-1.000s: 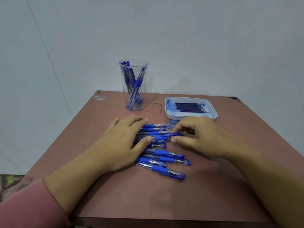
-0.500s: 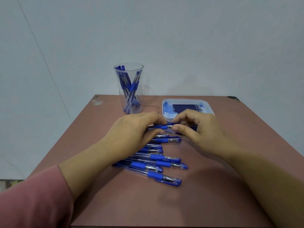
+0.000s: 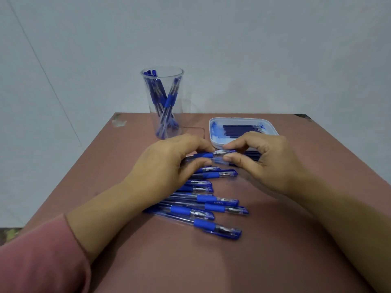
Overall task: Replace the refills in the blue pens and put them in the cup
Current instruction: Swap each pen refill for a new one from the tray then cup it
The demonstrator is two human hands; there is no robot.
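Observation:
A blue pen [image 3: 208, 155] is held level just above the table between both hands. My left hand [image 3: 169, 163] grips its barrel and blue grip. My right hand [image 3: 262, 159] pinches its capped tip end between thumb and forefinger. Several more blue pens [image 3: 209, 203] lie in a loose row on the table below my hands, tips to the right. A clear plastic cup [image 3: 164, 102] stands at the back with several blue pens in it. A white tray [image 3: 213, 129] with dark blue refills [image 3: 241, 131] sits behind my right hand.
The reddish-brown table [image 3: 232, 261] has bare surface toward the front edge and on the right side. A plain grey wall rises behind it. The table's left edge drops off to the floor. A pink sleeve [image 3: 38, 259] covers my left forearm.
Both hands rose off the row of pens with one pen picked out. My left hand went from lying flat on the pens to gripping that pen's barrel.

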